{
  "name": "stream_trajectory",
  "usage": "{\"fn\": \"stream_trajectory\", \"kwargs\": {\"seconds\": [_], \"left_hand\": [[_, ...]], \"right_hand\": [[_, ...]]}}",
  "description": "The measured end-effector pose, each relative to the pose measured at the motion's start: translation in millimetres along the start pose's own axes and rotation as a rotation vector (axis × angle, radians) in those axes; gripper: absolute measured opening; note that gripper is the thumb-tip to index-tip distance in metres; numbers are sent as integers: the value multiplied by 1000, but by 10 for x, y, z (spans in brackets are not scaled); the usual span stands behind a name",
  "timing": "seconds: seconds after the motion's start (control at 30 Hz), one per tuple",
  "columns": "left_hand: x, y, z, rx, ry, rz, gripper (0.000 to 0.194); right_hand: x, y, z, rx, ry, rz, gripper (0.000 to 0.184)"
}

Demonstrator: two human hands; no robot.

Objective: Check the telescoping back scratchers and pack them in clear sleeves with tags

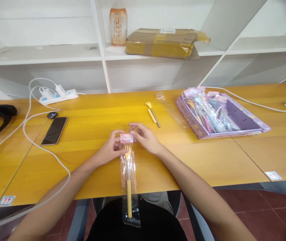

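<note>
A back scratcher (129, 192) with a yellow hand-shaped head and handle lies in a clear plastic bag (134, 201) topped by a pink header card (126, 138). The bag's lower end hangs past the table edge. My left hand (111, 147) grips the left side of the card, its thumb over the bag near the scratcher's head. At the card's right edge, my right hand (146, 138) holds on with thumb and fingers. Beyond my hands, an unwrapped yellow back scratcher (151, 112) and a metal strip-like tool beside it lie on the table.
To the right, a purple display box (235, 134) holds several bagged items, with an empty-looking plastic bag (171, 108) alongside. A phone (54, 131), small black mouse-like object (52, 115), white cable and power strip (70, 94) occupy the left. Shelves behind carry a taped carton (158, 42) and a bottle pack (118, 26).
</note>
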State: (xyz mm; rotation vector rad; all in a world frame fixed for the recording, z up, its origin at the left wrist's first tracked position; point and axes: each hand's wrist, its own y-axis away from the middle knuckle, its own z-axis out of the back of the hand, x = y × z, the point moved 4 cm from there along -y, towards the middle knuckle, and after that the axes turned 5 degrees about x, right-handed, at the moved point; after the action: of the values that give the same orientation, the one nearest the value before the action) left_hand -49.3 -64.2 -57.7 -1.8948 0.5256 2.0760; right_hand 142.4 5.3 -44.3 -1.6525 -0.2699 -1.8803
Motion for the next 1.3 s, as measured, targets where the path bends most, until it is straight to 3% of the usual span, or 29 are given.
{"fn": "stream_trajectory", "kwargs": {"seconds": [0.2,0.57,1.13,1.3], "left_hand": [[-24,-10,-9,19,-74,11,48],[75,-7,12,21,21,15,42],[167,-17,48,-19,46,42,43],[130,-13,48,-49,54,55,43]], "right_hand": [[-111,10,-100,72,86,-42,46],[-207,10,-166,115,-79,-150,51],[-94,26,-170,178,-155,-133,53],[-98,24,-172,173,-133,-119,44]]}}
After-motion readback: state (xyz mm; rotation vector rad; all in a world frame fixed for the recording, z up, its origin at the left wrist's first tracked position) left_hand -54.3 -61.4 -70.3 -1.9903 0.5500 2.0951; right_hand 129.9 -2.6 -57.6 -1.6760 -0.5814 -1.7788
